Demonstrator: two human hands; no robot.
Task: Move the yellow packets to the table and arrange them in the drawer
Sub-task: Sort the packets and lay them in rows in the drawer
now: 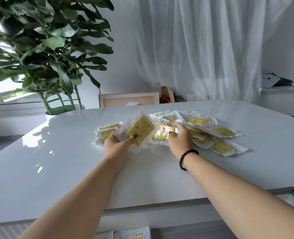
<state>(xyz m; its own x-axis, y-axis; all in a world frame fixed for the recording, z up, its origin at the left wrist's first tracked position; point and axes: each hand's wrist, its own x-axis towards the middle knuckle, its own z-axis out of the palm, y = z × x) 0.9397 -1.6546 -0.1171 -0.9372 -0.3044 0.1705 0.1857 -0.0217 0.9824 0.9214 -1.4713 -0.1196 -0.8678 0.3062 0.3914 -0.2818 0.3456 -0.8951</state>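
A loose heap of yellow plastic-wrapped packets (pixel 210 130) lies on the glossy white table (pixel 56 166), right of a smaller stack of packets (pixel 106 131). Behind the table's left end stands a leafy green potted plant (pixel 44 49); a wooden-framed chair back (pixel 129 100) stands behind its middle.

My arms: bare, unsleeved. Right wrist: dark beaded bracelet (pixel 187 158). Left thumbnail (pixel 135 135): dark polish. Right finger: dark ring (pixel 170 132).
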